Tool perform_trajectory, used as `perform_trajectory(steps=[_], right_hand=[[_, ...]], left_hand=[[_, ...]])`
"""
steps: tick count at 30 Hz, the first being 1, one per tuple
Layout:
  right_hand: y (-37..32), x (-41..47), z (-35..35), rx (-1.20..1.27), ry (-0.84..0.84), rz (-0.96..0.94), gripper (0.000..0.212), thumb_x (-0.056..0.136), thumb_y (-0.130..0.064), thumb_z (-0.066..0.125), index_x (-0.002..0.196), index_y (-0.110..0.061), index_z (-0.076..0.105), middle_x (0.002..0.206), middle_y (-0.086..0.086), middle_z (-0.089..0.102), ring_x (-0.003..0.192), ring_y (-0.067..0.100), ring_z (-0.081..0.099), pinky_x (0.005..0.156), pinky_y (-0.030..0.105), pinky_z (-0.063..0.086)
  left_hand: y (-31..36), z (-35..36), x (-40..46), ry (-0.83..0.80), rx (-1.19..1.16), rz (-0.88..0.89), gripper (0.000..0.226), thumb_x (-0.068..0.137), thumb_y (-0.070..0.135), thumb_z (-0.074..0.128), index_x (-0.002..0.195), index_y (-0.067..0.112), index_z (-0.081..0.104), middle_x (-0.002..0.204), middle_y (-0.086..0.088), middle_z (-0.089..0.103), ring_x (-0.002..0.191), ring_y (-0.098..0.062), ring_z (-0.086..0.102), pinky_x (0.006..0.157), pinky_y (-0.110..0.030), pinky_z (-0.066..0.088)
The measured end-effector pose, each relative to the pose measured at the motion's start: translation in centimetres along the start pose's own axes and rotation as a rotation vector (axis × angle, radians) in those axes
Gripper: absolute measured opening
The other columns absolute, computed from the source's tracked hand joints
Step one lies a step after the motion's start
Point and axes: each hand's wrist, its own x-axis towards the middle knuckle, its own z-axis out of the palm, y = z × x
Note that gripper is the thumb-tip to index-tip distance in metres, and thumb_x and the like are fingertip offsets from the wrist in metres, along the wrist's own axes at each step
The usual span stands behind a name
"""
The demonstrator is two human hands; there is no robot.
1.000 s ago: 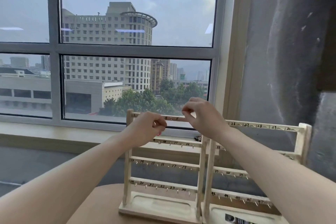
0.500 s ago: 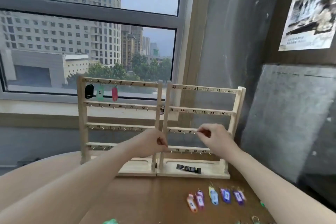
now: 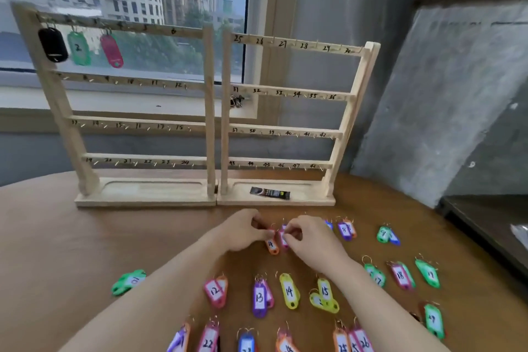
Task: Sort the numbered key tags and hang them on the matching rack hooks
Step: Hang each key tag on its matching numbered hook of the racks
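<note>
Three plastic tags (image 3: 80, 47) hang on the pale wooden rack (image 3: 210, 111), dozens remain on the brown table (image 3: 57, 237), while left hand (image 3: 243, 230) pinches the orange tag 4 (image 3: 272, 246) and right hand (image 3: 310, 237) seemingly its pink neighbour (image 3: 283, 237).

Black tag (image 3: 53, 44), green tag (image 3: 79, 48), pink tag (image 3: 112, 50) hung; orange tag (image 3: 271, 245), number likely 4.

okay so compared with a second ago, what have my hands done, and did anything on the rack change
Both hands came down from the rack's top bar to the table. The left hand now pinches the orange tag marked 4; the right hand pinches the tag beside it. The black, green and pink tags hang on the left rack as half a second ago.
</note>
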Motion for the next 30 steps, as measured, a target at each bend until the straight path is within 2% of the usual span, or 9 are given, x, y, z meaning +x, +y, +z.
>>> perform_trajectory(steps=[5, 9, 13, 14, 17, 20, 24, 28, 30], right_hand=[[-1.4, -0.5, 1.6, -0.088, 0.031, -0.041, 0.033, 0.092, -0.058, 0.061, 0.083, -0.027, 0.068, 0.083, -0.01, 0.059, 0.089, 0.014, 0.055, 0.084, 0.036, 0.046], [-2.2, -0.4, 2.5, -0.077, 0.067, 0.006, 0.029, 0.093, -0.053, 0.063, 0.085, -0.025, 0.065, 0.087, -0.008, 0.062, 0.089, 0.016, 0.055, 0.085, 0.035, 0.043], [-2.4, -1.0, 2.0, 0.033, 0.049, 0.068, 0.029, 0.096, -0.051, 0.06, 0.084, -0.026, 0.066, 0.083, -0.009, 0.062, 0.09, 0.017, 0.058, 0.078, 0.033, 0.047], [-2.2, -1.4, 1.8, 0.031, 0.061, 0.091, 0.03, 0.097, -0.051, 0.058, 0.085, -0.025, 0.065, 0.083, -0.007, 0.063, 0.09, 0.018, 0.059, 0.076, 0.034, 0.048], [-1.3, -3.0, 1.0, 0.092, 0.08, 0.167, 0.027, 0.101, -0.044, 0.053, 0.084, -0.025, 0.059, 0.082, -0.005, 0.066, 0.081, 0.015, 0.059, 0.069, 0.034, 0.048], [-0.9, -4.8, 0.0, 0.305, 0.058, 0.2, 0.019, 0.105, -0.034, 0.051, 0.09, -0.025, 0.056, 0.077, -0.003, 0.073, 0.058, 0.001, 0.056, 0.06, 0.026, 0.046], [-1.9, -6.4, -1.7, 0.474, 0.023, 0.175, 0.011, 0.108, -0.025, 0.045, 0.104, -0.021, 0.054, 0.079, -0.003, 0.076, 0.062, 0.005, 0.062, 0.065, 0.023, 0.049], [-3.4, -7.0, -2.8, 0.527, -0.036, 0.223, 0.014, 0.109, -0.025, 0.039, 0.103, -0.024, 0.051, 0.072, -0.002, 0.067, 0.066, 0.011, 0.061, 0.072, 0.036, 0.05], [-4.3, -6.9, -3.3, 0.583, -0.051, 0.253, 0.017, 0.108, -0.025, 0.036, 0.101, -0.025, 0.051, 0.069, -0.001, 0.059, 0.066, 0.015, 0.056, 0.072, 0.042, 0.05]], left_hand=[[-0.4, -0.1, 0.1, 0.034, -0.105, 0.01, 0.011, 0.096, 0.026, 0.066, 0.107, 0.028, 0.066, 0.107, 0.006, 0.067, 0.103, -0.011, 0.06, 0.087, -0.023, 0.041], [-0.6, 0.3, 0.1, 0.034, -0.186, 0.014, 0.02, 0.097, 0.016, 0.064, 0.113, 0.028, 0.065, 0.11, 0.0, 0.07, 0.103, -0.012, 0.063, 0.082, -0.013, 0.042], [-0.9, 0.7, 0.3, 0.072, -0.192, -0.006, 0.02, 0.095, 0.013, 0.066, 0.101, 0.032, 0.067, 0.1, 0.003, 0.072, 0.101, -0.015, 0.065, 0.09, -0.024, 0.046], [-1.0, 0.9, 0.4, 0.082, -0.198, -0.013, 0.018, 0.093, 0.011, 0.068, 0.1, 0.028, 0.069, 0.096, 0.002, 0.072, 0.097, -0.014, 0.067, 0.087, -0.022, 0.047], [-0.6, 1.1, 0.5, 0.101, -0.177, -0.015, 0.012, 0.09, 0.007, 0.071, 0.101, 0.012, 0.069, 0.078, 0.001, 0.07, 0.068, 0.002, 0.063, 0.062, -0.009, 0.041], [-0.7, 1.2, 0.5, 0.141, -0.137, -0.032, 0.006, 0.091, 0.011, 0.071, 0.096, 0.012, 0.07, 0.086, -0.002, 0.069, 0.078, -0.009, 0.061, 0.059, -0.017, 0.037], [0.0, 0.8, -0.4, 0.145, -0.147, -0.039, 0.008, 0.094, 0.015, 0.068, 0.088, 0.016, 0.074, 0.088, 0.007, 0.066, 0.087, -0.011, 0.057, 0.071, -0.023, 0.039], [0.3, -0.8, -2.0, 0.095, -0.207, -0.007, 0.02, 0.094, 0.014, 0.068, 0.078, 0.024, 0.076, 0.086, 0.002, 0.075, 0.086, -0.018, 0.068, 0.091, -0.038, 0.053], [0.1, -2.2, -2.9, 0.14, -0.237, 0.021, 0.02, 0.094, 0.014, 0.069, 0.078, 0.023, 0.077, 0.08, 0.002, 0.074, 0.077, -0.017, 0.066, 0.081, -0.036, 0.055]])
